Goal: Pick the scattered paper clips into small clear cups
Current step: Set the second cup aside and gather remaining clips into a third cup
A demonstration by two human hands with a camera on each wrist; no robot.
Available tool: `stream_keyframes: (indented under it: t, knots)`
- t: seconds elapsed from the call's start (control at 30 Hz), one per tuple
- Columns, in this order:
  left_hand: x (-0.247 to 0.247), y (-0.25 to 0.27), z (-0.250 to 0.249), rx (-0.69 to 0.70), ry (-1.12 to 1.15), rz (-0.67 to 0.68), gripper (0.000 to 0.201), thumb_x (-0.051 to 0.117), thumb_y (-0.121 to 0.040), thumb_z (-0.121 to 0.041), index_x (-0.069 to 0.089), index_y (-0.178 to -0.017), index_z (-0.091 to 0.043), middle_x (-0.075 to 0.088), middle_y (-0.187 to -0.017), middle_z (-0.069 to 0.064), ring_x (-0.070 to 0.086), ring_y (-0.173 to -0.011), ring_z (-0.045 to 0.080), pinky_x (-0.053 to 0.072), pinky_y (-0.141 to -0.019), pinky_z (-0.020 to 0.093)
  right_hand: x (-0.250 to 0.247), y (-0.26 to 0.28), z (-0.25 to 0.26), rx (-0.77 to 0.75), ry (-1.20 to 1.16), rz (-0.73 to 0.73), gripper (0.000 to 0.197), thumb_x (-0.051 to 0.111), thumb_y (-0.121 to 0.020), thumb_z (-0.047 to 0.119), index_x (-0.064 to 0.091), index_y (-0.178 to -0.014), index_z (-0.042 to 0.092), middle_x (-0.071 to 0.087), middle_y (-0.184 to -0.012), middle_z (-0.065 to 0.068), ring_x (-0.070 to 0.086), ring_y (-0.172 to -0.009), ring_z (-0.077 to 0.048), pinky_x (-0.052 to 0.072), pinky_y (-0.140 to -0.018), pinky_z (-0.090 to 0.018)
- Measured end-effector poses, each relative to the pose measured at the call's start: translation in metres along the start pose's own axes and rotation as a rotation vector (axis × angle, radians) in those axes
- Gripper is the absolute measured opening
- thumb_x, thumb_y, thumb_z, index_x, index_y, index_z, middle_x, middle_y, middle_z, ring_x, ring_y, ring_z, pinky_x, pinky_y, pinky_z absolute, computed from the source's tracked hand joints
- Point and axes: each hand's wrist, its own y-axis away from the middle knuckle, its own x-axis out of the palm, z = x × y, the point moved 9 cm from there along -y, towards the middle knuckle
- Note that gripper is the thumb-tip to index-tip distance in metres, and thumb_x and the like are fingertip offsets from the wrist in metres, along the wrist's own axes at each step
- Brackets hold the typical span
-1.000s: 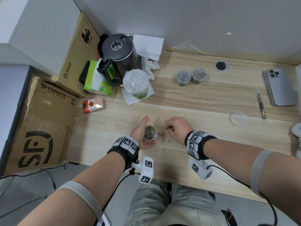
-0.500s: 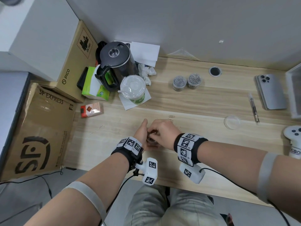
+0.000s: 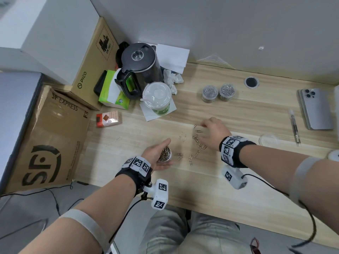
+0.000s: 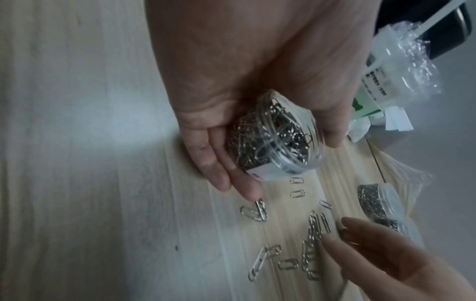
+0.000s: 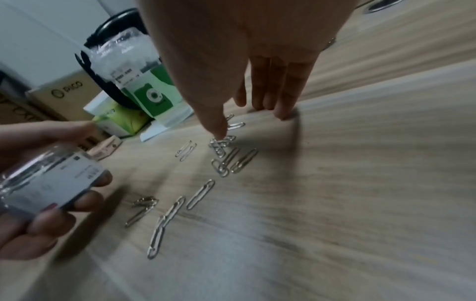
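Loose paper clips (image 3: 197,143) lie scattered on the counter (image 3: 238,184) between our two hands. Our left hand (image 3: 156,156) grasps a clear cup (image 3: 165,153) full of clips. Our right hand (image 3: 212,132) is released, straight fingers (image 5: 268,85) touching the counter, thumb on the clips.

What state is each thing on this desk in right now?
Cup in left hand: uncapped, nearly full of clips.
Left hand: gripping that cup.
Right hand: fingers spread, touching desk.
Loose paper clips: scattered on desk.
Two far cups: upright, filled.
Kettle: lid closed.
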Motion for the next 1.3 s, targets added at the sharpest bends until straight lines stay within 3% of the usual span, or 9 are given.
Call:
stream_keyframes:
  t: [0.13, 0.3, 0.4, 0.57, 0.63, 0.83, 0.97, 1.1, 1.3]
  knots:
    - [-0.015, -0.002, 0.005, -0.014, 0.025, -0.042, 0.05, 0.076, -0.081, -0.053, 0.059, -0.109, -0.015, 0.069, -0.09, 0.016, 0.072, -0.075, 0.033, 0.061, -0.083, 0.048, 0.02, -0.003, 0.019, -0.131, 0.032, 0.067, 0.072, 0.081, -0.063, 0.04, 0.054, -0.125, 0.016, 0.047, -0.119, -0.005, 0.042, -0.111, -0.025, 0.039, -0.098, -0.035]
    - [-0.01, -0.002, 0.006, -0.023, 0.03, -0.023, 0.069, 0.078, -0.076, -0.058, 0.061, -0.12, -0.007, 0.07, -0.091, 0.016, 0.073, -0.074, 0.031, 0.063, -0.078, 0.045, 0.044, 0.004, 0.039, -0.251, 0.007, 0.153, 0.033, 0.072, -0.08, 0.02, 0.063, -0.11, 0.009, 0.052, -0.112, -0.005, 0.052, -0.104, -0.024, 0.044, -0.09, -0.032]
    - [-0.007, -0.003, 0.002, -0.01, 0.031, -0.026, 0.059, 0.077, -0.079, -0.057, 0.063, -0.114, -0.011, 0.07, -0.089, 0.015, 0.072, -0.075, 0.032, 0.062, -0.08, 0.047, 0.04, 0.008, 0.047, -0.304, -0.027, 0.148, 0.02, 0.065, -0.083, 0.024, 0.066, -0.1, 0.014, 0.058, -0.1, 0.0, 0.058, -0.092, -0.021, 0.05, -0.083, -0.035]
    - [-0.008, -0.004, -0.001, -0.013, 0.027, -0.027, 0.054, 0.076, -0.08, -0.055, 0.061, -0.111, -0.013, 0.07, -0.089, 0.015, 0.072, -0.078, 0.033, 0.062, -0.082, 0.047, 0.006, -0.007, 0.038, -0.226, 0.051, -0.055, 0.045, 0.058, -0.077, 0.018, 0.058, -0.122, 0.015, 0.052, -0.115, -0.004, 0.048, -0.105, -0.026, 0.045, -0.089, -0.038]
    - [-0.009, -0.006, -0.002, -0.015, 0.026, -0.029, 0.054, 0.076, -0.081, -0.055, 0.061, -0.111, -0.013, 0.07, -0.086, 0.013, 0.072, -0.076, 0.032, 0.062, -0.08, 0.046, 0.011, -0.012, 0.033, -0.202, 0.125, 0.007, 0.046, 0.055, -0.077, 0.011, 0.057, -0.123, 0.013, 0.05, -0.119, -0.006, 0.045, -0.108, -0.027, 0.044, -0.091, -0.037]
    - [-0.008, -0.004, -0.006, -0.016, 0.019, -0.023, 0.05, 0.075, -0.083, -0.053, 0.061, -0.11, -0.014, 0.069, -0.088, 0.013, 0.072, -0.079, 0.034, 0.062, -0.08, 0.046, 0.041, 0.004, 0.04, -0.268, 0.054, 0.273, 0.021, 0.05, -0.081, 0.009, 0.067, -0.094, 0.014, 0.06, -0.101, -0.001, 0.059, -0.096, -0.025, 0.048, -0.083, -0.03]
    - [-0.008, -0.004, -0.008, -0.014, 0.024, -0.025, 0.05, 0.075, -0.082, -0.053, 0.062, -0.111, -0.013, 0.069, -0.085, 0.012, 0.071, -0.078, 0.034, 0.062, -0.08, 0.047, 0.029, -0.003, 0.057, -0.345, 0.049, 0.125, 0.035, 0.055, -0.079, 0.016, 0.062, -0.114, 0.016, 0.056, -0.108, -0.002, 0.055, -0.1, -0.024, 0.048, -0.084, -0.036]
    - [-0.011, -0.005, -0.006, -0.016, 0.033, -0.032, 0.049, 0.076, -0.082, -0.052, 0.062, -0.11, -0.014, 0.068, -0.088, 0.012, 0.071, -0.08, 0.035, 0.061, -0.084, 0.048, 0.043, -0.003, 0.076, -0.488, 0.226, 0.217, 0.06, 0.065, -0.072, 0.036, 0.053, -0.129, 0.02, 0.045, -0.127, 0.002, 0.04, -0.114, -0.02, 0.042, -0.093, -0.036]
    - [-0.011, -0.004, -0.007, -0.015, 0.031, -0.027, 0.046, 0.076, -0.083, -0.052, 0.062, -0.109, -0.016, 0.069, -0.087, 0.012, 0.071, -0.08, 0.034, 0.061, -0.084, 0.048, 0.049, 0.008, 0.066, -0.503, 0.253, 0.268, 0.021, 0.063, -0.08, 0.037, 0.064, -0.086, 0.018, 0.054, -0.094, 0.005, 0.051, -0.093, -0.02, 0.048, -0.077, -0.036]
